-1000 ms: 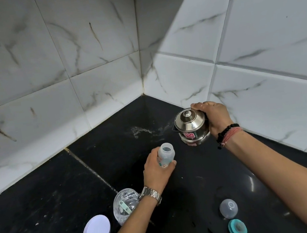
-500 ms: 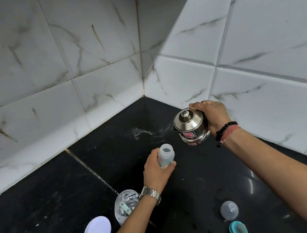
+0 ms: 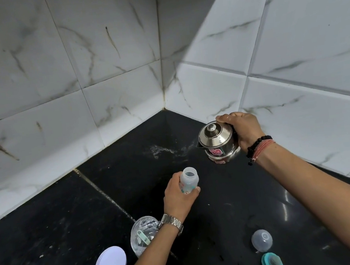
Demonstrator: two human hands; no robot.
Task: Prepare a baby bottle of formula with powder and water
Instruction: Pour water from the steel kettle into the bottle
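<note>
Baby bottle point(image 3: 189, 179) stands uncapped on the black counter point(image 3: 48, 225), near the middle, with my left hand point(image 3: 178, 195) wrapped around its lower body; I cannot tell what, if anything, is inside it. My right hand point(image 3: 243, 128) grasps a lidded steel kettle point(image 3: 217, 141), lifted off the counter to the far right of the bottle, spout pointing left and well apart from the bottle's mouth. Near me on the left, an open clear jar point(image 3: 142, 233) holds white powder and a pale green scoop point(image 3: 143, 237), partly hidden by my forearm; its white lid point(image 3: 111, 264) lies flat just left of it. At the near right lie a clear dome cap point(image 3: 261, 240) and a teal collar point(image 3: 271, 263), close together. Tiled walls point(image 3: 95, 65) meet in the far corner; bare counter stretches between bottle and corner.
</note>
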